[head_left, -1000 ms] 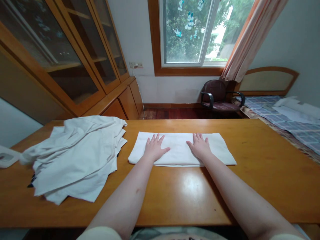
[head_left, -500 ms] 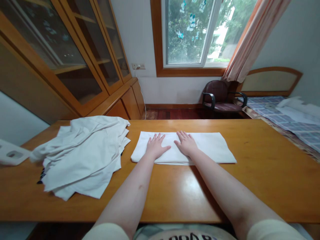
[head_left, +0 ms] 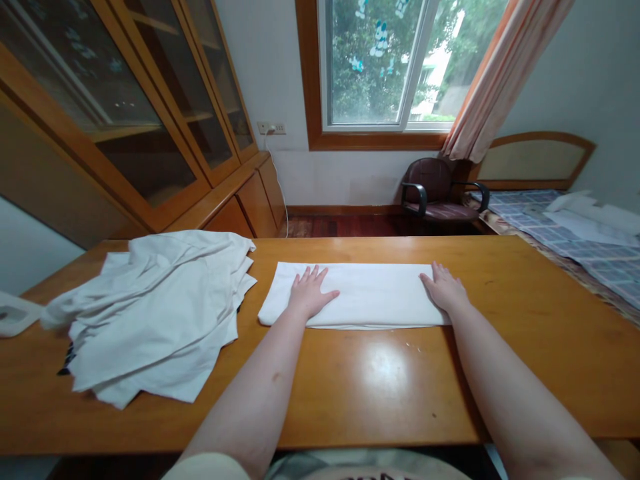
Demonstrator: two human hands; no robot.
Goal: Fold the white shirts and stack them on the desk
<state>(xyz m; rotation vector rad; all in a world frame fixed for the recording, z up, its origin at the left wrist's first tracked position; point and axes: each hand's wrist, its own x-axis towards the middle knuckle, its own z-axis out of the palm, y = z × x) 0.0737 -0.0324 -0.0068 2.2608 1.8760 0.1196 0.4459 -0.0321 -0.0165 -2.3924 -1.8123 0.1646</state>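
Observation:
A folded white cloth (head_left: 370, 293) lies flat in the middle of the wooden table (head_left: 525, 347). My left hand (head_left: 309, 293) rests palm down on its left part, fingers spread. My right hand (head_left: 444, 288) lies flat on the cloth's right end, fingers stretched out. Neither hand holds anything.
A loose pile of white cloths (head_left: 160, 313) covers the table's left side, with a white object (head_left: 13, 313) at the far left edge. Wooden glass-door cabinets (head_left: 150, 113) stand at the left. Beyond the table are a dark armchair (head_left: 437, 193), a window and a bed (head_left: 575, 233).
My right hand has slid from the middle of the folded cloth out to its right end. My left hand has stayed in place.

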